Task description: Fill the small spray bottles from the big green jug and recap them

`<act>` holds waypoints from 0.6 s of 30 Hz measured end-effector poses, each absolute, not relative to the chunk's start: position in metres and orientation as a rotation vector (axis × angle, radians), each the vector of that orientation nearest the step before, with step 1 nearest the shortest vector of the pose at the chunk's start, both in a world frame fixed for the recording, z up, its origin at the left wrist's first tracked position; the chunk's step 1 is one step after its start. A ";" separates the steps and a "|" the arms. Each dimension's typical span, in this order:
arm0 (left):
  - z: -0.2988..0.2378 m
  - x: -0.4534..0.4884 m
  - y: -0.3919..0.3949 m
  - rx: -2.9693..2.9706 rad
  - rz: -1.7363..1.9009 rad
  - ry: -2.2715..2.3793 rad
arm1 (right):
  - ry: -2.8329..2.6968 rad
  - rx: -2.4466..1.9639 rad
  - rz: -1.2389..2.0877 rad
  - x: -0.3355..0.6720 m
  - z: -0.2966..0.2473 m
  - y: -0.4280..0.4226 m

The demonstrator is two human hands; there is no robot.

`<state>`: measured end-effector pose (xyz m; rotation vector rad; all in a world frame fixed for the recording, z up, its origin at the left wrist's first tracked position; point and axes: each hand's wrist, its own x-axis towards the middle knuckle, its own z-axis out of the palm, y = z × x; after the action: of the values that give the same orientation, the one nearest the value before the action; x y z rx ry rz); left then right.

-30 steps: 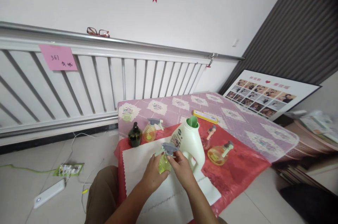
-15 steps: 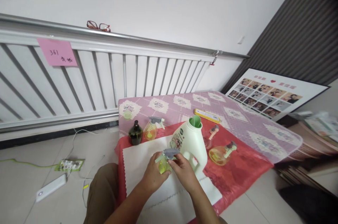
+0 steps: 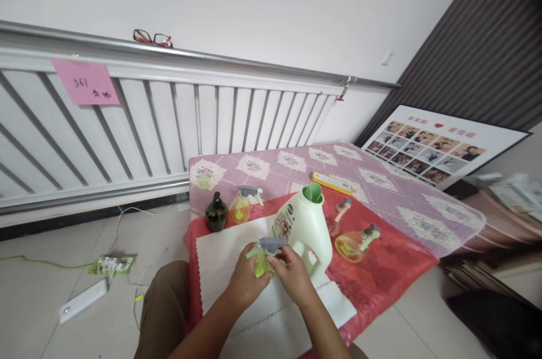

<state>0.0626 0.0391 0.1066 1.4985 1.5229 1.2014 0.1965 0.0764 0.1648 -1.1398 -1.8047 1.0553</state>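
A small spray bottle with yellow-green liquid and a grey trigger head stands upright between my hands, over the white cloth. Wrapped round its body is my left hand. My right hand is closed at the neck, its fingers just under the grey head; part of the grip is hidden. Right behind them rises a large pale green detergent jug with its green spout uncovered. Left of the jug are a dark pump bottle and another spray bottle.
On the red cloth to the right lie an amber spray bottle and a pinkish one. Farther back are a yellow box and a round green cap. A white radiator borders the table's far side.
My hands keep their hold on the spray bottle, with only slight finger movement. The view has shifted a little; the other things stay where they were.
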 end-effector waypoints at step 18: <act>0.102 0.066 0.036 1.518 1.335 1.453 | -1.745 -1.172 1.016 0.191 0.163 0.069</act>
<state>0.0657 0.0357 0.1018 1.5181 1.4532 1.3352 0.1908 0.0689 0.1634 -1.1724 -1.7445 1.0157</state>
